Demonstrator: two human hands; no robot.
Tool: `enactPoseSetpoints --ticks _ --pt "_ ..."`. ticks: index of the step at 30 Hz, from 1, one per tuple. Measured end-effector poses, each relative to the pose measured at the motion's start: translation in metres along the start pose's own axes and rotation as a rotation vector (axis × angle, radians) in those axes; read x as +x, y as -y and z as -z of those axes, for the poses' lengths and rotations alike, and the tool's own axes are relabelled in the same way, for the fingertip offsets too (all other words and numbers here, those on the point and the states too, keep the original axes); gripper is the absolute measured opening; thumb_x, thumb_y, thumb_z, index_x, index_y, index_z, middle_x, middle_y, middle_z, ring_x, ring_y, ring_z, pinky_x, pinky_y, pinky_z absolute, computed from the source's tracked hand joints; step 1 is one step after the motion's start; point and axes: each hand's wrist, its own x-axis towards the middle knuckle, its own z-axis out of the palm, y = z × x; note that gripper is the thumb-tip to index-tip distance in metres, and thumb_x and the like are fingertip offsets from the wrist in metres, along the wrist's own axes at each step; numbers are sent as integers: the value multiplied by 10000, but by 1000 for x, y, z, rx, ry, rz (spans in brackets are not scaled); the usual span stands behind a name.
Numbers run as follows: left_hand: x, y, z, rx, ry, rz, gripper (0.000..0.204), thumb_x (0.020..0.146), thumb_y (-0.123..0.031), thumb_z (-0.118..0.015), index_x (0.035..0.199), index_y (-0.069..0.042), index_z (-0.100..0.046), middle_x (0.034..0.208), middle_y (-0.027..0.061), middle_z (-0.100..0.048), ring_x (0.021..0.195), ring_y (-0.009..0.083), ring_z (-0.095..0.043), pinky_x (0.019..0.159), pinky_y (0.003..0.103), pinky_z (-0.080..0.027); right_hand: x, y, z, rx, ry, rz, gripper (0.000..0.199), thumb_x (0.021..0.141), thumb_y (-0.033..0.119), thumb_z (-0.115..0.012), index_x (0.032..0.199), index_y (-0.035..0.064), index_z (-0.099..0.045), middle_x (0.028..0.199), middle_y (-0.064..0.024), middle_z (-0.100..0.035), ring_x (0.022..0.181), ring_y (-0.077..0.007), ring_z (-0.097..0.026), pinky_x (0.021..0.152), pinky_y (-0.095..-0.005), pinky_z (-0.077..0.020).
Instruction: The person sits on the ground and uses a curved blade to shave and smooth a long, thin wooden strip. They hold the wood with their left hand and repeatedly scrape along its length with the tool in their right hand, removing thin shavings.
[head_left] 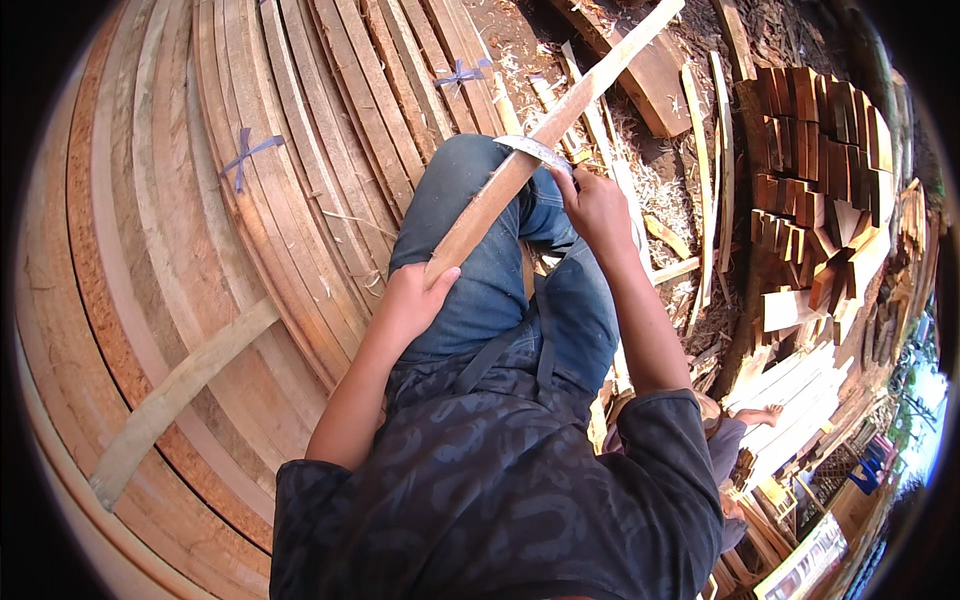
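A long wooden strip [487,207] slants from my lap up and away to the right, resting across my left thigh. My left hand [412,300] is closed round its near end. Farther up the strip, a curved metal blade [538,152] of a knife lies across the wood, touching it. My right hand [595,205] is closed at the blade's right end; the fingers cover the handle. The strip's far end reaches over the ground, past a thick wooden beam [650,85].
Long boards [165,200] lie side by side at my left, some bundled with violet ties [245,158]. Wood shavings [668,180] and thin offcuts litter the ground ahead. Cut wooden blocks [825,150] are stacked at right. Another person's leg [730,450] shows at lower right.
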Motion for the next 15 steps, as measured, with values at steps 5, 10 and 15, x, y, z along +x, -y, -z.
enactPoseSetpoints --ticks 5,10,15 --pt "3 2 3 -5 122 170 411 927 -330 -640 770 48 -618 565 60 -553 518 134 -547 522 299 -448 8 12 -23 -59 -36 81 601 926 557 -502 696 21 -646 620 -212 -624 598 -393 -640 587 -477 -519" --pt "7 1 2 -37 143 222 407 928 -331 -641 763 41 -617 582 43 -563 527 122 -549 518 292 -446 64 -36 -4 -13 15 -277 676 938 616 -420 808 15 -699 821 -275 -656 827 -431 -651 750 -514 -499" --pt "2 1 3 -109 107 174 394 933 -319 -639 781 43 -621 619 36 -580 539 111 -550 517 280 -448 40 -19 21 29 53 -270 601 955 559 -438 819 36 -702 719 -259 -638 730 -429 -643 691 -505 -492"
